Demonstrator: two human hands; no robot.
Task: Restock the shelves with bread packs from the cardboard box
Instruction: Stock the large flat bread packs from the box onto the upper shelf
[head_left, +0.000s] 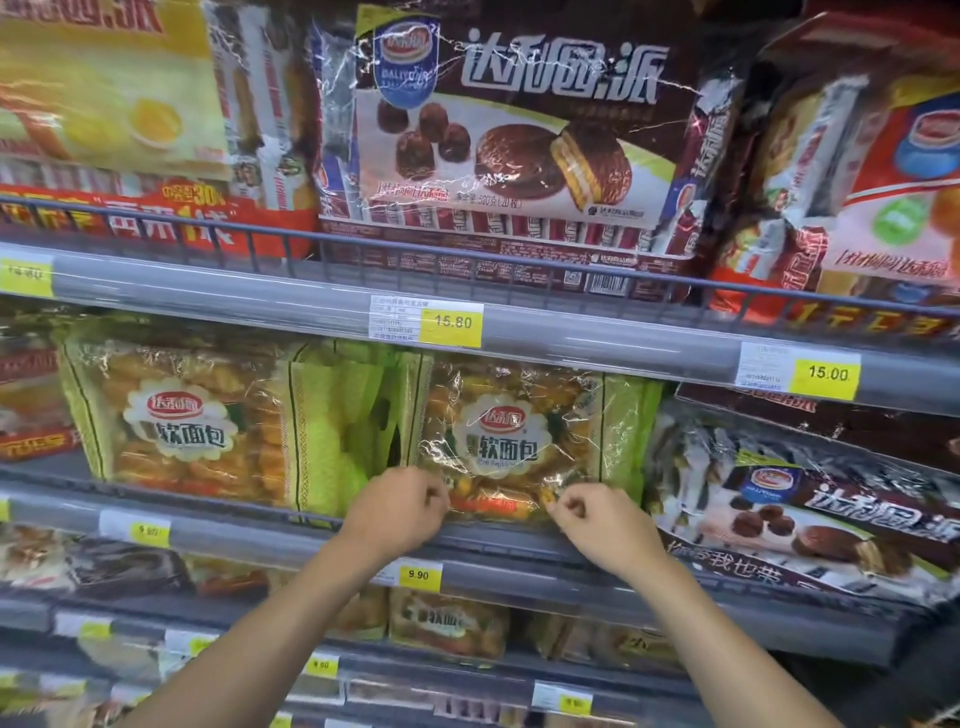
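A clear-and-green bread pack (519, 426) stands upright on the middle shelf (249, 527), just behind its front rail. My left hand (400, 509) has its fingers curled at the pack's lower left corner. My right hand (597, 525) pinches the lower edge near the right corner. A second bread pack of the same kind (182, 426) stands to its left, with a narrow gap between the two. The cardboard box is out of view.
Chocolate pie packs (519, 130) fill the shelf above. More of them (810, 509) lean against the bread pack's right side. Lower shelves hold more bread packs (447, 623). Yellow price tags (418, 575) line the shelf rails.
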